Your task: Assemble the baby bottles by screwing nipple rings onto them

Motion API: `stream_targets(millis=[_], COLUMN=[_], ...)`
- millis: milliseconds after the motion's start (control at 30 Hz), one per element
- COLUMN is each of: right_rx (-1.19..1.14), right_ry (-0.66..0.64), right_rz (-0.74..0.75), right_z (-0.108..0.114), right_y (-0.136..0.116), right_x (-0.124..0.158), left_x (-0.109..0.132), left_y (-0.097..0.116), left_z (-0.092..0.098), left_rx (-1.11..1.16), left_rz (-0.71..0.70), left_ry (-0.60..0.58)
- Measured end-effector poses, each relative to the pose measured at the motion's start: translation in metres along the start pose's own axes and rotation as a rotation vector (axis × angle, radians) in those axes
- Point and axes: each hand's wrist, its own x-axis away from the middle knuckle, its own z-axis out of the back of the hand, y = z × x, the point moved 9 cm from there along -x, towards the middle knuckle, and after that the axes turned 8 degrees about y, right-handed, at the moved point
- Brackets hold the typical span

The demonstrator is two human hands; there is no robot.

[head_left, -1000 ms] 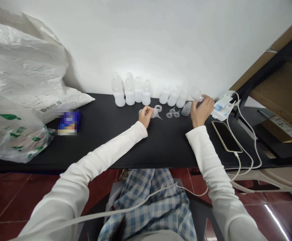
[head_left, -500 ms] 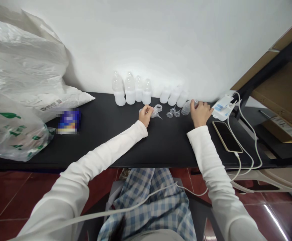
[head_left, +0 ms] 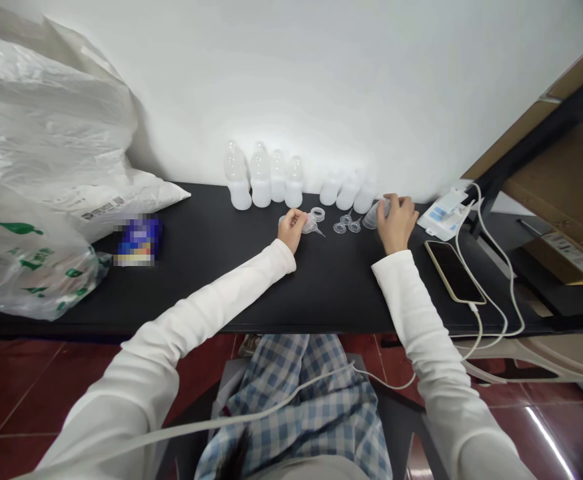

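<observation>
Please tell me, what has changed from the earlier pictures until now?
The right hand has come down and slightly left, bringing the clear dome it held raised to the clear piece lying on the table; whether it has let go is hidden. The left hand stays at the small clear parts, and the bottles stand as before.

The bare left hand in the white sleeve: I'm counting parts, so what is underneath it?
Small, clear plastic parts on the black table show just right of the left hand. Whatever its palm and curled fingers cover cannot be seen.
</observation>
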Motion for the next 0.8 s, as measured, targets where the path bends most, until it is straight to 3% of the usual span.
stream_targets(millis=[133,333,433,567,700,800], right_rx=[-0.099,-0.315,-0.348,-0.345,-0.385,-0.413], right_ry=[0.050,-0.146,-0.159,-0.142,-0.093,-0.075], right_rz=[0.080,0.474,0.579,0.634,0.646,0.662], right_z=[0.007,0.001,0.001,-0.001,0.003,0.004], right_y=[-0.017,-0.092,-0.115,-0.123,-0.119,-0.118], right_x=[0.006,0.040,0.054,0.060,0.059,0.059], left_x=[-0.001,-0.001,0.004,0.014,0.017,0.017], left_y=[-0.002,0.001,0.008,0.020,0.027,0.023], left_z=[0.002,-0.008,-0.017,-0.026,-0.019,-0.021], left_rx=[0.028,0.097,0.105,0.083,-0.031,-0.025], left_rz=[-0.001,-0.061,-0.147,-0.294,-0.452,-0.425], left_ry=[0.021,-0.067,-0.166,-0.294,-0.227,-0.260])
